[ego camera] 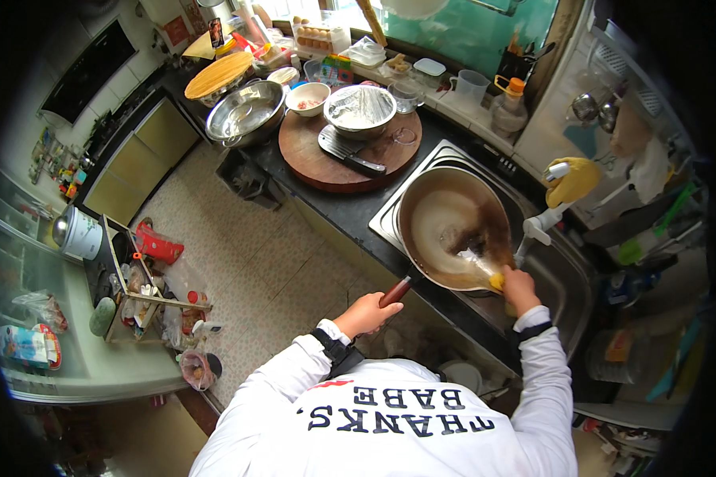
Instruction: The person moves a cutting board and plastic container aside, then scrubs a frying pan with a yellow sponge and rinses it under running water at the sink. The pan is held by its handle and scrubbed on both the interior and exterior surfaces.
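A wok [435,208] with a pale, wet inside rests over the sink and its steel rim. Some brownish liquid lies in it, glinting near the right wall. My left hand [364,313] is closed around the wok's wooden handle [395,292], near the counter's front edge. At the wok's lower right rim, my right hand [520,289] grips a yellow scrubbing sponge [497,281], mostly hidden by the fingers. Just beyond that hand stands a white faucet [540,229] with a grey spout pointing toward the wok.
Left of the sink, a round wooden chopping board [310,170] carries a cleaver [349,152] and a film-covered metal bowl [361,107]. A steel basin [247,113] sits beyond it. A plastic bottle with an orange cap [509,110] stands on the sill. A bin [247,179] hangs below the counter edge.
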The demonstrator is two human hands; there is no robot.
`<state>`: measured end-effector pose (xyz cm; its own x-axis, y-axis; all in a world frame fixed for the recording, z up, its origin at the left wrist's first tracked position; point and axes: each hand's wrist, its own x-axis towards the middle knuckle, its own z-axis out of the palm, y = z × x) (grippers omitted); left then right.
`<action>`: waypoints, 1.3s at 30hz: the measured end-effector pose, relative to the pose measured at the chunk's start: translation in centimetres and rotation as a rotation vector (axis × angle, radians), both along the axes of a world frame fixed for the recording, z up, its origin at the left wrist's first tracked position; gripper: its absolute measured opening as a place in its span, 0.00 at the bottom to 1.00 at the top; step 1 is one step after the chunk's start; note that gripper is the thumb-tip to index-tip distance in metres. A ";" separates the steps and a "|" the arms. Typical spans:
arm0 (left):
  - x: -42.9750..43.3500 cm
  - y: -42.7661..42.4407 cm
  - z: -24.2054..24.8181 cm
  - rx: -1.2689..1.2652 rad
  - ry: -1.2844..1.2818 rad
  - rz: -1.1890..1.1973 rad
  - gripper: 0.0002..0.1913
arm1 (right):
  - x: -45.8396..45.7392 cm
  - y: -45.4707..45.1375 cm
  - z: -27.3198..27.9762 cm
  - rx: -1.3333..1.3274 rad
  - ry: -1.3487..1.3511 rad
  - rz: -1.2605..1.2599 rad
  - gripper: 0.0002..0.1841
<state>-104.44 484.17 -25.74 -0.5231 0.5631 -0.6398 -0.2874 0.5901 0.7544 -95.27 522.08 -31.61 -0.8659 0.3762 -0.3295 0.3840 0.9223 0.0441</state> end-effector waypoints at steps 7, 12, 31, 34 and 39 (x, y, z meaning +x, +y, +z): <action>0.0 0.0 0.2 -0.003 -0.022 0.016 0.18 | 0.1 -0.6 0.5 -0.179 0.167 0.075 0.11; 0.1 0.0 -0.1 -0.015 0.003 0.010 0.20 | 2.5 1.0 2.7 -0.056 -0.021 0.040 0.10; 0.4 0.3 0.4 -0.012 0.007 0.013 0.18 | -0.9 -1.4 -1.3 -0.260 0.305 0.019 0.11; 0.4 0.3 0.5 -0.022 0.006 0.012 0.18 | 0.1 -0.8 -0.4 -0.261 0.247 0.009 0.11; 0.4 0.3 0.4 -0.024 -0.001 0.024 0.18 | 2.6 1.8 2.2 -0.092 -0.016 -0.081 0.09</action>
